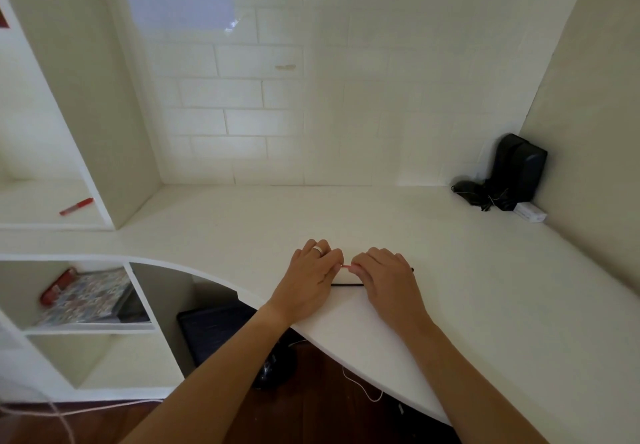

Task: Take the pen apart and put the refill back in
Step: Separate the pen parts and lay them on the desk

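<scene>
Both of my hands rest on the white desk (pixel 450 287) near its curved front edge. My left hand (pixel 311 270) and my right hand (pixel 384 270) pinch a thin pink piece (pixel 346 266) between their fingertips; only a short stretch shows, so I cannot tell whether it is the refill. A thin black pen part (pixel 346 284) lies on the desk just below, running between the two hands. A small dark tip (pixel 412 269) pokes out past the right side of my right hand. The rest of the pen is hidden under my fingers.
A black speaker (pixel 519 169), tangled black cable (pixel 474 194) and a small white box (pixel 530 213) sit in the far right corner. A red marker (pixel 76 206) lies on the left shelf. Books (pixel 86 298) fill the lower cubby. Cables hang under the desk.
</scene>
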{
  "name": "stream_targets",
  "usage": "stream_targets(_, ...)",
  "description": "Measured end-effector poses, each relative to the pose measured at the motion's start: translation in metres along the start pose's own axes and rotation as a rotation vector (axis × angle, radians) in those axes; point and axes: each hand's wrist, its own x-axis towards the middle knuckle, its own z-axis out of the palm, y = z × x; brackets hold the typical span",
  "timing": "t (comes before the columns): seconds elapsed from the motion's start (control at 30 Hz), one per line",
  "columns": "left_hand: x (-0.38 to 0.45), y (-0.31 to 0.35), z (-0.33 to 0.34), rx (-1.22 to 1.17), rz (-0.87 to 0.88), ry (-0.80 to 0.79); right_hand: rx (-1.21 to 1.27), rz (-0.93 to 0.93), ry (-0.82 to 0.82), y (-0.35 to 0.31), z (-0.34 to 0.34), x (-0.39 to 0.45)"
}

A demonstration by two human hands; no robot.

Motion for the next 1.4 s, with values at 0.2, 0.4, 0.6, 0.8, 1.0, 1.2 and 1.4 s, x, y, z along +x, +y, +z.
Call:
stream_targets(0.2, -0.0002, 0.0035, -0.0021, -0.008, -0.016, -0.008, 0.064, 0.027, -0.024, -0.0048, -0.0047, 0.0004)
stream_targets(0.4, -0.0004, 0.0042, -0.0025, -0.034, -0.065, 0.025, -0.002, 0.009, -0.011, -0.0075, -0.0029, 0.0012)
stream_targets(0.6, 0.0006, 0.0026, -0.0018, -0.069, -0.075, 0.019, 0.038, 0.083, -0.014, -0.0085, -0.0051, -0.0001)
stream_targets(0.8, 0.0000, 0.0025, -0.0020, -0.072, -0.085, 0.017, 0.008, -0.026, -0.010, -0.0033, -0.0020, 0.0006)
stream_targets(1.0, -0.0002, 0.0017, -0.0016, -0.085, -0.091, 0.029, 0.013, 0.033, 0.026, -0.0079, -0.0033, -0.0001)
stream_targets(1.2, -0.0012, 0.0015, -0.0008, -0.074, -0.086, 0.033, 0.020, 0.010, -0.018, -0.0061, -0.0049, 0.0015)
stream_targets(1.4, -0.0008, 0.0011, -0.0005, -0.091, -0.096, 0.042, 0.004, -0.029, 0.084, -0.0086, -0.0045, 0.0018)
